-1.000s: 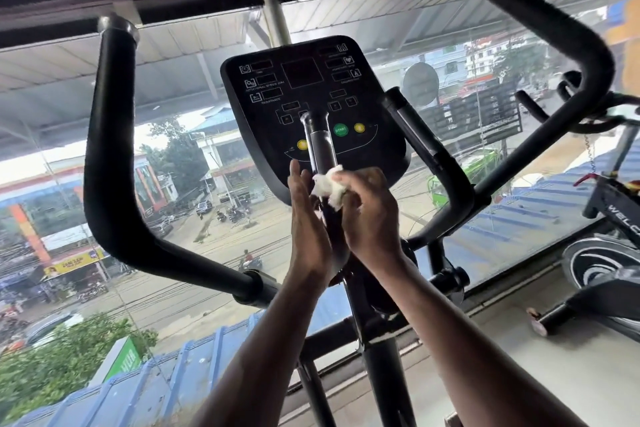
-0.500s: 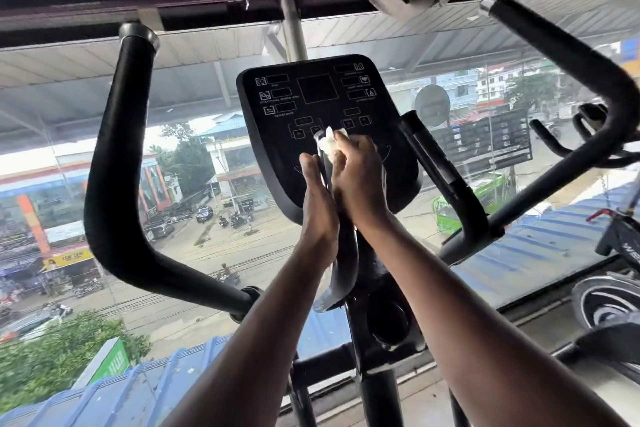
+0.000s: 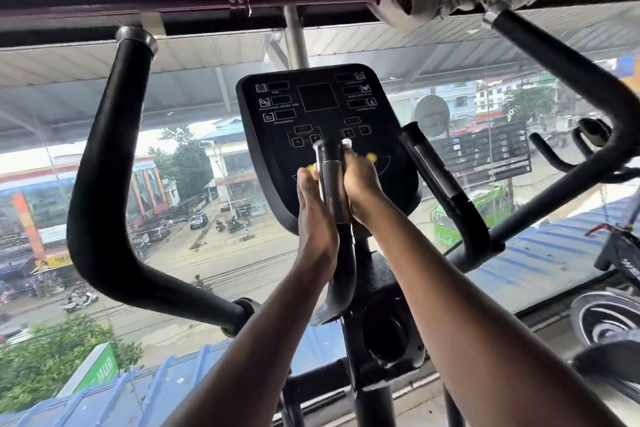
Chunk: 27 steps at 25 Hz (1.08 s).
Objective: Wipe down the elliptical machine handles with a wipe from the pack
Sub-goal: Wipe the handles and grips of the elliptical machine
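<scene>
In the centre of the frame both hands are on the inner handle (image 3: 330,180), in front of the black console (image 3: 322,107). The left hand (image 3: 317,218) lies flat against its left side, fingers straight. The right hand (image 3: 362,189) is curled around its right side and holds a white wipe (image 3: 347,144), whose tip shows above the fingers. A long curved handle (image 3: 104,184) stands at the left.

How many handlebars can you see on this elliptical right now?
4: long left handle, long right handle, short centre grip between both hands, short right grip beside the console. None looks hidden.
</scene>
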Tool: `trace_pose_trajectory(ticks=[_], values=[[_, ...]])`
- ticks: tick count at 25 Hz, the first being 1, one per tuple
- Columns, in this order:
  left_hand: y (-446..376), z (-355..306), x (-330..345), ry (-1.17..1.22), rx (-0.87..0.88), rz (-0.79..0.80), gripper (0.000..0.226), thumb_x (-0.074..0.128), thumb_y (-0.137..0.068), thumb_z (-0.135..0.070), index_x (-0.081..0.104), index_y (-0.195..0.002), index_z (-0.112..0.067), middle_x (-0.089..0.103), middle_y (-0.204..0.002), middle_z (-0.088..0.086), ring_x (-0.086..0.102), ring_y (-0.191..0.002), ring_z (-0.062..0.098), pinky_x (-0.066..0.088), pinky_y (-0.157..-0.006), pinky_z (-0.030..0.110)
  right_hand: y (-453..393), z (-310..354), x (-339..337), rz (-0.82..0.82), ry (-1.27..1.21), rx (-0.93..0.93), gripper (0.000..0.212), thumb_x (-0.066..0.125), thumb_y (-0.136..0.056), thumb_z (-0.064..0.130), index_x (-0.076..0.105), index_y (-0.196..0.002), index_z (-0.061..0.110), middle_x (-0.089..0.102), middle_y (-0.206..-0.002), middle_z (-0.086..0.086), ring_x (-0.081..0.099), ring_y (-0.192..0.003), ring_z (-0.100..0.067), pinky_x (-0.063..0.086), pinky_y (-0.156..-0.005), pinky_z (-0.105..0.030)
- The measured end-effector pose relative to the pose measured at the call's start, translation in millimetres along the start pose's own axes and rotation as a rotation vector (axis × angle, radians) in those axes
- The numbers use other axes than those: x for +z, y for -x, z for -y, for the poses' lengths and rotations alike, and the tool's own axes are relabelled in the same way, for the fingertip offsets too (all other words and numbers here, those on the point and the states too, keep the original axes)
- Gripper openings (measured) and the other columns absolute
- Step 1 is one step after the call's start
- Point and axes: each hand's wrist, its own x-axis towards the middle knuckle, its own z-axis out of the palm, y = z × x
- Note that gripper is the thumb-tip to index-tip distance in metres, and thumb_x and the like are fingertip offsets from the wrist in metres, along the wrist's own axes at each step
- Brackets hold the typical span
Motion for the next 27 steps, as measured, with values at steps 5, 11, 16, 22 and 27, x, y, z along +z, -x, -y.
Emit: trace_pose_trajectory(ticks=[5,11,16,22,27], values=[[1.5,-1.5,1.2,0.044,0.011,0.02,0.104,0.021,-0.07,-0.093,0.021,-0.153,-0.029,0.027,-0.16,-0.007,0.026,-0.146,0.008,0.02,-0.122,0.042,-20.3,3.9,0.1,-0.089,0.748,-0.667,0.029,0.04,-0.101,0.02,0.065,-0.112,0.01,0.068,-0.113,-0.007,0.063,-0.104,-0.02,0.041,-0.081,-0.02],[0.1,-0.4,1.5,0.002,-0.015,0.005,0.107,0.02,-0.066,-0.096,0.023,-0.152,-0.033,0.031,-0.158,-0.009,0.028,-0.145,0.006,0.02,-0.122,0.042,-28.9,24.5,6.0,0.067,0.184,-0.009,0.034,0.046,-0.096,0.034,0.071,-0.083,0.014,0.073,-0.086,-0.012,0.067,-0.076,-0.028,0.053,-0.082,-0.043],[-3.6,3.1,0.8,-0.012,0.003,0.007,0.107,0.021,-0.066,-0.097,0.018,-0.153,-0.035,0.022,-0.161,-0.013,0.019,-0.147,0.004,0.016,-0.123,0.041,-8.7,15.0,9.3,-0.198,0.403,-0.389,0.037,0.039,-0.101,0.031,0.071,-0.104,0.012,0.072,-0.106,-0.009,0.064,-0.101,-0.024,0.043,-0.083,-0.031],[-7.1,5.4,-2.6,-0.106,-0.045,-0.025,0.095,0.025,-0.069,-0.095,0.032,-0.147,-0.04,0.045,-0.15,-0.007,0.041,-0.137,0.01,0.031,-0.115,0.045,-4.9,-17.1,-1.3,-0.126,0.06,0.16,0.044,0.05,-0.09,0.049,0.071,-0.073,0.015,0.071,-0.071,-0.003,0.069,-0.075,-0.024,0.056,-0.082,-0.042],[6.0,-4.4,5.0,-0.213,-0.071,-0.107,0.038,0.046,-0.096,-0.051,0.055,-0.12,-0.023,0.061,-0.095,-0.007,0.06,-0.089,0.012,0.046,-0.074,0.027,66.0,-76.8,-25.0,-0.042,-0.149,0.147,0.045,0.052,-0.093,0.031,0.059,-0.05,0.017,0.051,-0.051,0.006,0.049,-0.057,-0.014,0.039,-0.065,-0.031]])
